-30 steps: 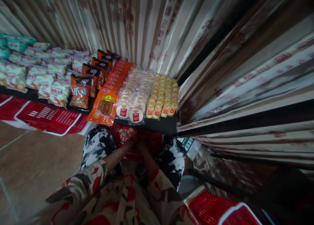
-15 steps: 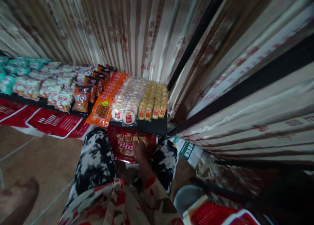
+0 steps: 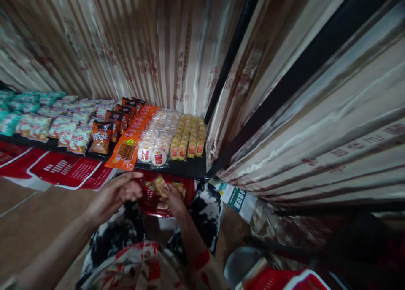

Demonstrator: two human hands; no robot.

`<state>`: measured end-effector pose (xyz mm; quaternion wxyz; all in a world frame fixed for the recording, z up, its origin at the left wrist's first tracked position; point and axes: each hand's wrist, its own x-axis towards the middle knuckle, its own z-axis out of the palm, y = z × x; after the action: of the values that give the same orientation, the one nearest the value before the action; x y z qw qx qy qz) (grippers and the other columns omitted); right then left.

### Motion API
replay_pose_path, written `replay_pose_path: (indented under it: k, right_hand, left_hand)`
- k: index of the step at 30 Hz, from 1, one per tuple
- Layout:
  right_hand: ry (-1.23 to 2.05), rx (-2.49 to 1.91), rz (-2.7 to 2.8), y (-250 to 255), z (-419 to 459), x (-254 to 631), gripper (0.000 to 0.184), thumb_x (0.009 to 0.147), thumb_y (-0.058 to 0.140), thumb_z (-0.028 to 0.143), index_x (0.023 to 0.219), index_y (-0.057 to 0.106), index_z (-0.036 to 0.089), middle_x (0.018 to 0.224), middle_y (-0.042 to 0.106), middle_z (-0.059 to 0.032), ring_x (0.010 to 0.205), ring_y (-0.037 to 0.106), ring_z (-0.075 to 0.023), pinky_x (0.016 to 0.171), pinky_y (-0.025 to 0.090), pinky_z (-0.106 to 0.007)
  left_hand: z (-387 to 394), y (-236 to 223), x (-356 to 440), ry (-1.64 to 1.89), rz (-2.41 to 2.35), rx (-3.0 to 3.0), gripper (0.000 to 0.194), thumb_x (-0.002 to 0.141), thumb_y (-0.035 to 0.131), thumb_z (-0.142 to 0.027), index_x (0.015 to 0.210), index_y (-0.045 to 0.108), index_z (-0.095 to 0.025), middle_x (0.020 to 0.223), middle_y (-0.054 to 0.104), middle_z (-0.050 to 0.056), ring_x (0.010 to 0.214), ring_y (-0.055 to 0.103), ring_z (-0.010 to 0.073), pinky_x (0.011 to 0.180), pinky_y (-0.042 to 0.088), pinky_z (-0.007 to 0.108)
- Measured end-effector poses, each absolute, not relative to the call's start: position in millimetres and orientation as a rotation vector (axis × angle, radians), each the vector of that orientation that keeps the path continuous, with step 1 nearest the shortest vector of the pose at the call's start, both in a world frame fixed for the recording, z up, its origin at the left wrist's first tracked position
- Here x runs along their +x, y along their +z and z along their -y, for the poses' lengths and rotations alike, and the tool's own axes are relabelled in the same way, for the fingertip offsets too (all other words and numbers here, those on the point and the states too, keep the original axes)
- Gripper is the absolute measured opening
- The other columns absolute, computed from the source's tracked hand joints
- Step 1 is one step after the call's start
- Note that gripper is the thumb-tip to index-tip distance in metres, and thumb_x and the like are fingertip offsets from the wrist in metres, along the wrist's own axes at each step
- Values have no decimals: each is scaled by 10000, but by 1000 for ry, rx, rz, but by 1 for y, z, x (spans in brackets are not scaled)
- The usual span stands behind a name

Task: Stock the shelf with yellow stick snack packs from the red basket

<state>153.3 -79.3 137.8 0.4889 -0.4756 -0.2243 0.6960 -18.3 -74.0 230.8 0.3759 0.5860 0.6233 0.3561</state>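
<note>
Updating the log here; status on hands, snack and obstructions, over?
Right hand gripping yellow packaged snack. Left hand nearby, apparently empty. Red basket below; black shelf edge just beyond, possible obstruction.

pleated curtain [image 3: 126, 49], printed | black pole [image 3: 233, 53], slanting | teal bags [image 3: 11, 124], far left | tiled floor [image 3: 19, 235] below

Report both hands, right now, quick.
Left hand: partly open, fingers loosely bent, nothing seen in it.
Right hand: closed, holding a yellow wrapped snack over the red basket.
</note>
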Motion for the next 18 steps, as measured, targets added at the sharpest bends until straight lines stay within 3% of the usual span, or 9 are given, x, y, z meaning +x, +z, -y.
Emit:
replay_pose_path:
  k: [2,4,9,12,18]
  right_hand:
    - [1665,-1003,493,166,84,160,381,610,748,402,896,641,175,811,690,-20,649,624,-112,497,438,-175]
    - [1587,-902,457,187,85,169,371,615,757,377,901,637,172,791,683,-8,627,612,-97,517,455,-175]
    - [1342,-910,383,210,70,188,326,679,694,406,913,602,198,817,682,7,642,620,-117,528,475,-206]
    - [1239,-973,420,210,60,188,328,689,667,419,924,582,206,834,685,11,702,639,-136,632,500,-240]
    - [1168,-1072,393,203,47,181,355,678,644,449,922,552,207,795,673,17,741,644,-152,672,497,-258]
  left_hand:
    - [66,236,9,848,-1412,1027,273,821,489,-365,939,641,-170,841,716,50,799,669,194,714,512,316]
    - [61,238,42,872,-1333,831,173,760,548,-268,871,619,-155,848,705,55,758,659,172,703,513,286]
    - [58,244,102,934,-1110,885,257,766,569,-236,1009,596,-156,972,682,64,838,643,169,734,508,267]
    - [48,245,115,991,-1138,962,242,743,547,-99,975,601,-142,995,673,64,897,627,155,821,486,258]
    - [29,228,119,981,-1228,1064,248,767,524,-51,991,592,-132,1019,664,70,873,625,142,822,496,261]
